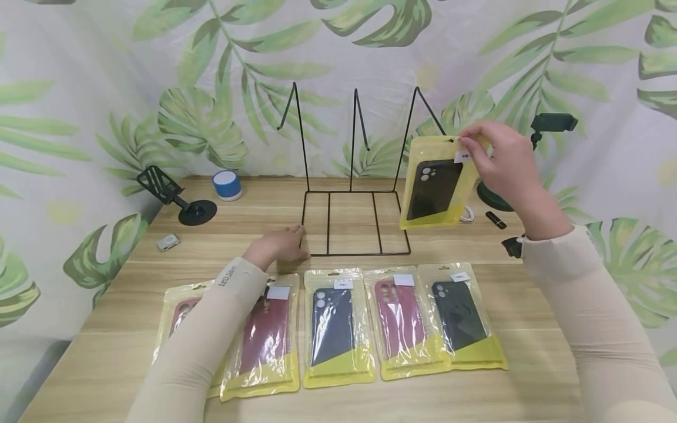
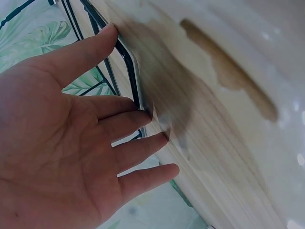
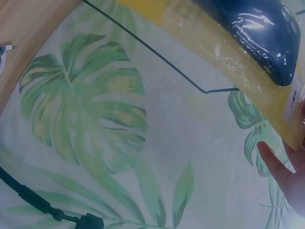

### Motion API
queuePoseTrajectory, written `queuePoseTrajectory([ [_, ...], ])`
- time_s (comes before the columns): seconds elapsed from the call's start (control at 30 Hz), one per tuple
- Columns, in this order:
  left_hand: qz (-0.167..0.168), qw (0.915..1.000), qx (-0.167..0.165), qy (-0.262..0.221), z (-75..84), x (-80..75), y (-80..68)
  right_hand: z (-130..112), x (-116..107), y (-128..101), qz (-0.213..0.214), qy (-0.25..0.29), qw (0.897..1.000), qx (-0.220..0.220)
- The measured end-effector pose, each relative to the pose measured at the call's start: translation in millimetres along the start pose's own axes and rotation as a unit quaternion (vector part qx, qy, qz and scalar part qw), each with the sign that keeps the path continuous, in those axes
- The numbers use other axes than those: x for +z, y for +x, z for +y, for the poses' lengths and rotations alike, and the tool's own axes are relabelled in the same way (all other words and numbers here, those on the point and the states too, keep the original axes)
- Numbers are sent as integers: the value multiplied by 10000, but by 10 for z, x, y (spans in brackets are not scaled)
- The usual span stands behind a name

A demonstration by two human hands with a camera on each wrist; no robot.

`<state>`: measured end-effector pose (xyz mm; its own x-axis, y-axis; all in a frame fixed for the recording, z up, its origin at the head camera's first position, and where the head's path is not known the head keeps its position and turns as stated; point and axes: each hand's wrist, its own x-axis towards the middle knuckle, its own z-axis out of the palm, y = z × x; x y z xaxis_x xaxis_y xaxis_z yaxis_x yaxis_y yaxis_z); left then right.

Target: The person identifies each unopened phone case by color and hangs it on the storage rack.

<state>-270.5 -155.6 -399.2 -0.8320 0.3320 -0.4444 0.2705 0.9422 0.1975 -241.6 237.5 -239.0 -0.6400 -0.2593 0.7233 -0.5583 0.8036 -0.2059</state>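
Bagged black phone case [image 1: 435, 189] hangs just under the right hand's [image 1: 499, 157] fingers, which pinch the bag's top corner. Its white label [image 1: 462, 157] has print too small to read. The left hand's [image 1: 280, 243] fingers are straight and spread, touching the edge of the black wire rack [image 1: 351, 191]. Open room lies between the two hands' fingers. Behind the left fingers, the left sleeve [image 1: 195, 346] partly hides a bagged pink phone case [image 1: 185, 306].

Head view bright; glare on pouches [image 1: 338, 329], 6 o'clock. Wrist views dimmer, hazy; left wrist: soft shadow on bench [image 2: 209, 124], 1 o'clock.
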Motion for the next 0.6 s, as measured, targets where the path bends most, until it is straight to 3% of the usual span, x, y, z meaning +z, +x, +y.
queuePoseTrajectory([
  [0.6, -15, 10000, -79, -31, 6, -1, -12, 162, 292, 405, -1204, -165, 9869, 1058],
])
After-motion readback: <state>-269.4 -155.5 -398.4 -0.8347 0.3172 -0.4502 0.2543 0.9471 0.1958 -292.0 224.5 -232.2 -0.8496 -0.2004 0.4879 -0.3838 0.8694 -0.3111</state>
